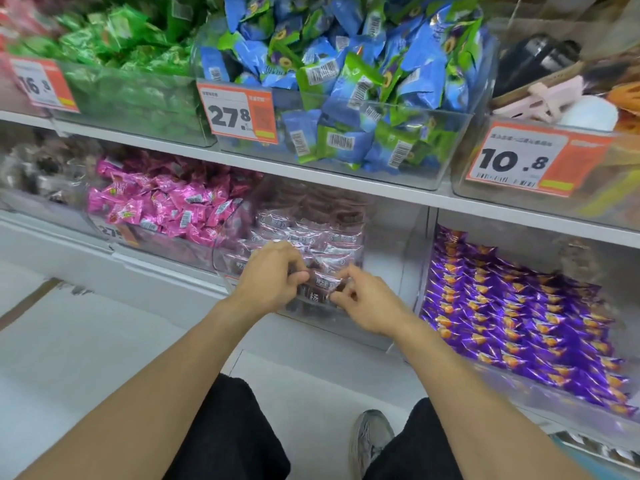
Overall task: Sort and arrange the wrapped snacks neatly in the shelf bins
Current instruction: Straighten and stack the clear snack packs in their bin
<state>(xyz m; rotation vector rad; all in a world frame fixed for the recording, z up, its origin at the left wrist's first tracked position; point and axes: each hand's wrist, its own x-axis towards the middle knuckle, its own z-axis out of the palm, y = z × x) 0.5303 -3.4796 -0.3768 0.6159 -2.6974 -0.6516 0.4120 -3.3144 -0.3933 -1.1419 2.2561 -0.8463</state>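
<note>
Orange price tags read 27.8 (pixel 237 112) and 10.8 (pixel 530 160) on bin fronts.

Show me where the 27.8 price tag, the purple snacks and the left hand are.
27.8 price tag (pixel 237 114): head view, on its printed number.
purple snacks (pixel 512 306): head view, middle of rows.
left hand (pixel 273 277): head view, back of hand.

A white shelf board (pixel 242 161) runs across the frame from the left edge, sloping down to the right. Below it, a second white ledge (pixel 52 244) crosses the lower left. A white upright divider (pixel 431 220) stands under the board, right of centre. The floor (pixel 86 341) at lower left is pale grey and smooth, with a tan strip (pixel 27 303) near the left edge. Orange-and-white price tags (pixel 239 112) hang at the upper level. The light is bright and even.
</note>
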